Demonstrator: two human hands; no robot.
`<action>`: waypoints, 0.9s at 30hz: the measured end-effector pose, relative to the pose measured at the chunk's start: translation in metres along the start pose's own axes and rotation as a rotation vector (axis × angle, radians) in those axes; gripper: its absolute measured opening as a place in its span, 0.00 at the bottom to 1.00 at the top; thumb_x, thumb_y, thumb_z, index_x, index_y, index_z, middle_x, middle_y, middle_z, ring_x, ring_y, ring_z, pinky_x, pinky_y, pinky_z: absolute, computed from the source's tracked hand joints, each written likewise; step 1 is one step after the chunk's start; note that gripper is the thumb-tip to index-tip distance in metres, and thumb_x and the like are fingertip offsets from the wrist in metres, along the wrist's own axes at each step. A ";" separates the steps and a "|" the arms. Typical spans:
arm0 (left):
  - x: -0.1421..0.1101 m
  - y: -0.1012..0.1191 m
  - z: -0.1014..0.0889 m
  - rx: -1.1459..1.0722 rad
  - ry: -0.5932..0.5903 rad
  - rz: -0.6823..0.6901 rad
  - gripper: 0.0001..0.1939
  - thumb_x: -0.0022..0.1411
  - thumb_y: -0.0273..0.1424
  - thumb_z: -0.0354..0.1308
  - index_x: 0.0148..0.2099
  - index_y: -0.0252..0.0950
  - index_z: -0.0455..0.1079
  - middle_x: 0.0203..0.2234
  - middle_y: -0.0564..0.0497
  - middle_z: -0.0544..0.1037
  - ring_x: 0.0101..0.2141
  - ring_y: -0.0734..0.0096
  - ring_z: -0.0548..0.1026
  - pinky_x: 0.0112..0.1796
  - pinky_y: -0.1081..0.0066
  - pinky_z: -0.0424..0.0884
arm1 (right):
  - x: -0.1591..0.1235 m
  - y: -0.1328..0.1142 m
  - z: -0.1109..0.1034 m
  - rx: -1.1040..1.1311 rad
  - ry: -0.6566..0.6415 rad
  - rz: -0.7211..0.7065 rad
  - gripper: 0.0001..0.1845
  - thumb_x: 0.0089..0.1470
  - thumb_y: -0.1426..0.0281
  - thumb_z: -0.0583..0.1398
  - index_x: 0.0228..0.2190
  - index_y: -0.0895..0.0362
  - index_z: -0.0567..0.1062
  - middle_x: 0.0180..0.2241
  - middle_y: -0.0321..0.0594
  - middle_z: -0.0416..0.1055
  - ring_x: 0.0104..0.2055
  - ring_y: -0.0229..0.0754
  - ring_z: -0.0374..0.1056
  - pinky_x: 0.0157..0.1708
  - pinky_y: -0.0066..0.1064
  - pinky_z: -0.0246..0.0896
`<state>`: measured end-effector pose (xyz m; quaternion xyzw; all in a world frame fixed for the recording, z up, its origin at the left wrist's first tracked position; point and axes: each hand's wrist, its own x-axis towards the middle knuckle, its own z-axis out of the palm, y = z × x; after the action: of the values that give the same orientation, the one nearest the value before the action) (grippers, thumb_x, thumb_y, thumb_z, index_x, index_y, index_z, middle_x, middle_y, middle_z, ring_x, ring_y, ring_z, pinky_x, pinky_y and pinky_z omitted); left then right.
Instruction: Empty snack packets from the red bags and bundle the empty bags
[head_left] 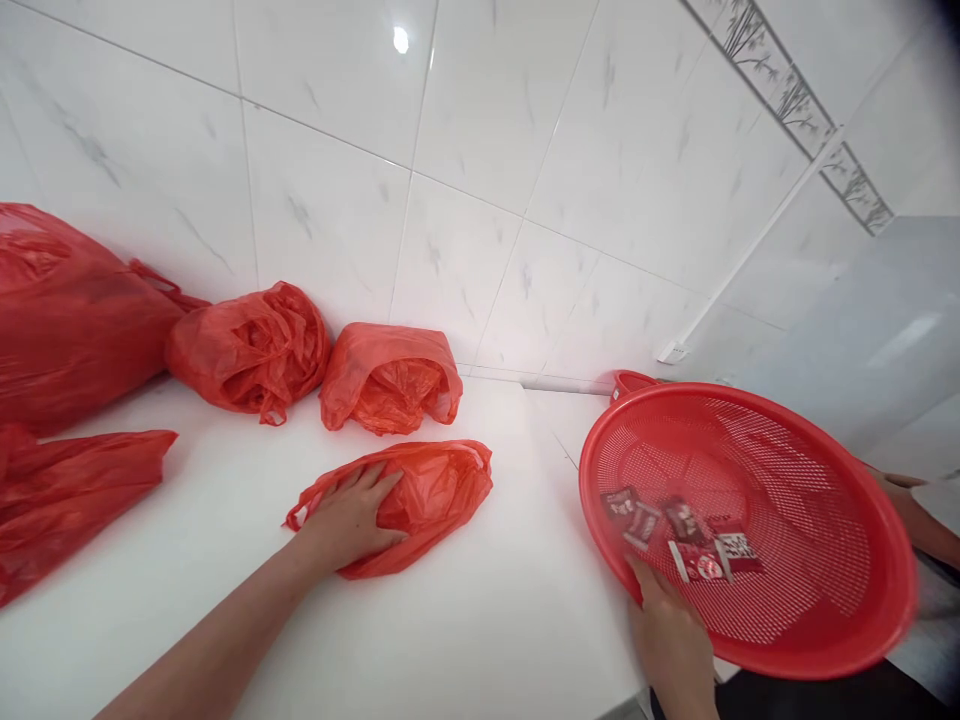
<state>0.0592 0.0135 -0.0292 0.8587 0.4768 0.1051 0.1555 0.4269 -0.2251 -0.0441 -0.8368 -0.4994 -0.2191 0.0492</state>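
Note:
My left hand (351, 520) lies with fingers spread on a crumpled red plastic bag (442, 490), touching its left part. The bag rests on the white tabletop (465, 640). On the right, my right hand (671, 635) grips the near left rim of a large round red plastic basket (817, 520) with mesh walls. The basket is tilted, and part of my grip is hidden behind the rim. Inside lie several small wrapped snack packets (697, 560), red and brown, slightly blurred.
Two bunched red bags (251, 350) (394, 380) stand along the tiled wall (322, 180). A big full red bag (82, 310) and a flatter one (75, 490) lie at left. Another person's hand (915, 515) is beside the basket's far right rim. A smaller red container (630, 382) sits behind.

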 end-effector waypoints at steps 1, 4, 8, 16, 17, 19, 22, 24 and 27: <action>0.000 0.001 -0.001 0.003 -0.007 -0.002 0.41 0.49 0.47 0.56 0.64 0.45 0.52 0.64 0.49 0.52 0.62 0.47 0.50 0.58 0.53 0.50 | -0.002 0.002 0.002 0.012 0.014 -0.006 0.24 0.53 0.75 0.47 0.51 0.60 0.67 0.46 0.48 0.72 0.43 0.49 0.71 0.41 0.37 0.65; -0.001 0.003 -0.002 0.023 -0.009 -0.004 0.41 0.49 0.47 0.56 0.64 0.43 0.52 0.64 0.48 0.52 0.62 0.49 0.49 0.58 0.53 0.49 | -0.003 0.012 0.004 0.045 0.046 -0.007 0.25 0.52 0.75 0.48 0.53 0.59 0.65 0.50 0.45 0.70 0.46 0.48 0.69 0.43 0.36 0.65; 0.000 0.001 0.001 0.033 0.004 -0.006 0.41 0.49 0.47 0.56 0.64 0.44 0.52 0.64 0.48 0.51 0.62 0.49 0.48 0.58 0.53 0.48 | 0.000 0.019 -0.004 0.051 0.027 0.000 0.27 0.52 0.76 0.47 0.53 0.58 0.66 0.49 0.45 0.70 0.41 0.47 0.72 0.39 0.36 0.66; 0.004 -0.006 0.005 0.029 -0.010 -0.013 0.41 0.50 0.49 0.55 0.65 0.48 0.50 0.65 0.51 0.50 0.62 0.47 0.47 0.57 0.55 0.48 | 0.008 0.032 -0.034 0.089 -0.131 0.090 0.28 0.53 0.72 0.47 0.55 0.55 0.64 0.38 0.45 0.75 0.34 0.49 0.72 0.31 0.36 0.65; 0.004 -0.007 0.006 0.033 -0.010 -0.017 0.41 0.50 0.48 0.55 0.65 0.48 0.50 0.65 0.51 0.49 0.62 0.48 0.46 0.58 0.55 0.48 | 0.010 0.035 -0.037 0.110 -0.150 0.095 0.26 0.54 0.71 0.47 0.54 0.55 0.65 0.39 0.46 0.75 0.35 0.50 0.72 0.33 0.37 0.65; 0.005 -0.007 0.006 0.038 -0.011 -0.016 0.40 0.51 0.48 0.55 0.65 0.48 0.50 0.65 0.51 0.49 0.63 0.49 0.46 0.58 0.56 0.47 | 0.018 0.043 -0.045 0.154 -0.188 0.109 0.24 0.55 0.65 0.48 0.52 0.57 0.68 0.39 0.48 0.75 0.38 0.52 0.72 0.36 0.39 0.65; 0.004 -0.006 0.006 0.044 -0.015 -0.009 0.40 0.51 0.48 0.55 0.65 0.47 0.50 0.65 0.51 0.49 0.62 0.48 0.46 0.58 0.55 0.47 | 0.037 0.054 -0.060 0.275 -0.274 0.099 0.26 0.56 0.55 0.48 0.46 0.57 0.73 0.40 0.48 0.75 0.42 0.53 0.71 0.39 0.40 0.65; 0.003 -0.005 0.004 0.039 -0.016 -0.008 0.40 0.51 0.48 0.55 0.65 0.47 0.50 0.65 0.50 0.49 0.62 0.48 0.47 0.57 0.55 0.48 | 0.054 0.061 -0.071 0.424 -0.332 0.105 0.28 0.56 0.52 0.46 0.44 0.55 0.75 0.44 0.47 0.74 0.47 0.51 0.69 0.43 0.38 0.64; 0.001 -0.002 0.001 0.021 -0.019 -0.017 0.40 0.51 0.48 0.55 0.65 0.47 0.50 0.65 0.50 0.49 0.62 0.47 0.47 0.57 0.55 0.50 | 0.083 0.070 -0.085 0.617 -0.369 0.156 0.29 0.56 0.50 0.47 0.43 0.54 0.76 0.45 0.46 0.73 0.46 0.47 0.70 0.40 0.34 0.66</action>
<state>0.0585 0.0157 -0.0312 0.8573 0.4835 0.0907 0.1517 0.4937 -0.2186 0.0765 -0.8437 -0.4769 0.1009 0.2248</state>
